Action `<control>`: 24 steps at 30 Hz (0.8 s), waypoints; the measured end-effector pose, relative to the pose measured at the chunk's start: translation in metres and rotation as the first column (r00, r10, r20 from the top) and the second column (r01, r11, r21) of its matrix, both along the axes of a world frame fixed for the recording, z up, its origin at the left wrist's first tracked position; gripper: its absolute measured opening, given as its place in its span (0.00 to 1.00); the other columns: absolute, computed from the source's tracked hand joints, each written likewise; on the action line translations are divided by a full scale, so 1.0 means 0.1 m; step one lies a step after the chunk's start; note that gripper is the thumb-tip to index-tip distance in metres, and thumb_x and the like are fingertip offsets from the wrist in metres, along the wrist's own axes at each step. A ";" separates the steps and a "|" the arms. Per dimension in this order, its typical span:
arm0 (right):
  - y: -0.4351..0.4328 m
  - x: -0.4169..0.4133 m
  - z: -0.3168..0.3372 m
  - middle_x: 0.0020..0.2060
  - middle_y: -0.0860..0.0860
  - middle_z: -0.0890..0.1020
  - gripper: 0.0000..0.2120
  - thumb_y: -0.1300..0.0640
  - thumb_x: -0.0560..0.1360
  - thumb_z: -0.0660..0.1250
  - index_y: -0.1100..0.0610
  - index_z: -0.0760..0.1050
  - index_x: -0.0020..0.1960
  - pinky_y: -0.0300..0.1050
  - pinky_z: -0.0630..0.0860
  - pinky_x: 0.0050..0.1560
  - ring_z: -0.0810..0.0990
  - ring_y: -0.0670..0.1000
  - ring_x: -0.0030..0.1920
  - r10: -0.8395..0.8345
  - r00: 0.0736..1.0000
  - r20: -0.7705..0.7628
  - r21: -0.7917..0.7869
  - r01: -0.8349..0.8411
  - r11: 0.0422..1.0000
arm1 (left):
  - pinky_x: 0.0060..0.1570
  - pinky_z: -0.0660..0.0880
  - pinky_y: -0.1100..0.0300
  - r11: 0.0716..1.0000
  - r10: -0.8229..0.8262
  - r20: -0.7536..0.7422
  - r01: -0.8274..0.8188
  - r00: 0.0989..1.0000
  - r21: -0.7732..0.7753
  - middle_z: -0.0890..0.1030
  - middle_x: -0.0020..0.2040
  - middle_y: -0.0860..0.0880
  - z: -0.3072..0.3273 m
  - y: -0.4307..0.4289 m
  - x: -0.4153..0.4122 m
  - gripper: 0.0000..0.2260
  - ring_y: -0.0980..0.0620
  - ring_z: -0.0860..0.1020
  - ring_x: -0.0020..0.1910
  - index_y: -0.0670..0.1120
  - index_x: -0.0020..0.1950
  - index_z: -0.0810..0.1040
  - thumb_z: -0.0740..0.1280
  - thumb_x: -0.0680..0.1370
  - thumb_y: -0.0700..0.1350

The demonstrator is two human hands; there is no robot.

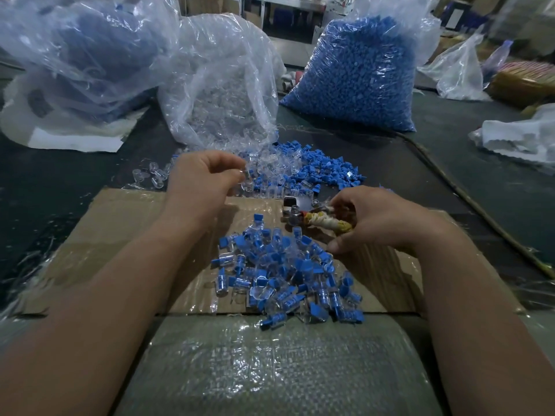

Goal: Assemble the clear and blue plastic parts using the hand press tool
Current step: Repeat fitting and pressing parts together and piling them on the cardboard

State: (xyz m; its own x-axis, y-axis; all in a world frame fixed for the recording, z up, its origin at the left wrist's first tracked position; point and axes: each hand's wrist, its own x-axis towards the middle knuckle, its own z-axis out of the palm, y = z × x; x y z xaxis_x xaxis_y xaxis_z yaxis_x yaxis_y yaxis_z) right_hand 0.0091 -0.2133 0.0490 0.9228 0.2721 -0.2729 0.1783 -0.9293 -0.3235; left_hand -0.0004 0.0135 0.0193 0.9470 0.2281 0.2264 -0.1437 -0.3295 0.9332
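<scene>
**Picking a clear part to load the press**

Head view. My left hand [204, 180] hangs over the loose clear parts [270, 160] at the far edge of the work area, with thumb and forefinger pinching one clear part [248, 173] and the other fingers curled in. My right hand [380, 220] is wrapped round the hand press tool [295, 217], gripping its cloth-bound handle [330, 225]. The tool's metal head lies at the far edge of the cardboard [120, 235]. The loose blue parts [327, 172] are scattered just beyond the tool, mixed at their left edge with the clear ones. The finished pieces [282, 271], clear bodies with blue inserts, are heaped on the cardboard between my forearms. Behind stand the bag of clear parts [222, 94] and the bag of blue parts [360, 76].

I judge the step in hand to be loading: a clear body is picked and not yet at the tool. I cannot tell whether anything already sits in the press seat, because glare and my right fingers blur it. The next move calls for carrying the pinched part across to the metal head, seating it squarely with a blue insert, and only then squeezing the handle
</scene>
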 end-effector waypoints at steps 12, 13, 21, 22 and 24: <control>-0.07 0.04 -0.01 0.42 0.38 0.72 0.23 0.36 0.66 0.66 0.48 0.76 0.55 0.36 0.67 0.41 0.71 0.40 0.44 0.018 0.999 0.039 0.035 -0.020 0.999 | 0.69 0.58 0.50 0.783 -0.070 -0.154 0.150 0.986 0.603 0.67 0.70 0.47 -0.19 0.03 0.17 0.16 0.47 0.63 0.69 0.52 0.67 0.72 0.61 0.79 0.44; -0.06 0.05 -0.03 0.41 0.38 0.72 0.19 0.37 0.69 0.65 0.49 0.77 0.53 0.35 0.66 0.40 0.71 0.40 0.44 0.011 0.996 0.085 0.057 -0.016 0.998 | 0.69 0.57 0.50 0.761 -0.062 -0.185 0.166 0.981 0.627 0.67 0.71 0.47 -0.19 0.03 0.18 0.16 0.47 0.63 0.70 0.52 0.68 0.71 0.61 0.79 0.45; 0.12 0.25 -0.18 0.66 0.50 0.71 0.17 0.57 0.79 0.58 0.53 0.69 0.68 0.43 0.63 0.62 0.68 0.48 0.64 -0.115 0.916 0.383 0.201 0.039 0.979 | 0.65 0.66 0.48 0.725 -0.032 -0.217 0.172 0.976 0.667 0.72 0.68 0.47 -0.21 0.02 0.21 0.16 0.45 0.69 0.66 0.49 0.68 0.72 0.59 0.80 0.43; 0.16 0.29 -0.22 0.68 0.50 0.69 0.18 0.59 0.80 0.57 0.53 0.67 0.69 0.43 0.61 0.65 0.65 0.49 0.67 -0.091 0.925 0.370 0.193 0.020 0.981 | 0.65 0.66 0.48 0.725 -0.023 -0.204 0.157 0.979 0.671 0.73 0.67 0.46 -0.21 0.02 0.20 0.16 0.44 0.70 0.66 0.48 0.67 0.73 0.59 0.79 0.42; 0.20 0.35 -0.29 0.70 0.49 0.66 0.19 0.60 0.80 0.56 0.53 0.66 0.70 0.44 0.59 0.67 0.63 0.50 0.69 -0.035 0.942 0.333 0.146 -0.015 0.989 | 0.64 0.67 0.49 0.722 -0.003 -0.171 0.120 0.985 0.682 0.75 0.65 0.45 -0.20 0.01 0.18 0.15 0.44 0.71 0.64 0.46 0.65 0.75 0.60 0.79 0.42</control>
State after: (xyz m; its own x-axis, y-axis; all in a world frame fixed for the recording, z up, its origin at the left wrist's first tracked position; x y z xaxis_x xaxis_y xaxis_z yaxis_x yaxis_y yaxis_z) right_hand 0.0437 -0.1938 0.0197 0.9568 0.2755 0.0924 0.2897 -0.8794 -0.3778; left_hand 0.0176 0.0143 -0.0008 0.9879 0.0049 0.1550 -0.0684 -0.8833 0.4638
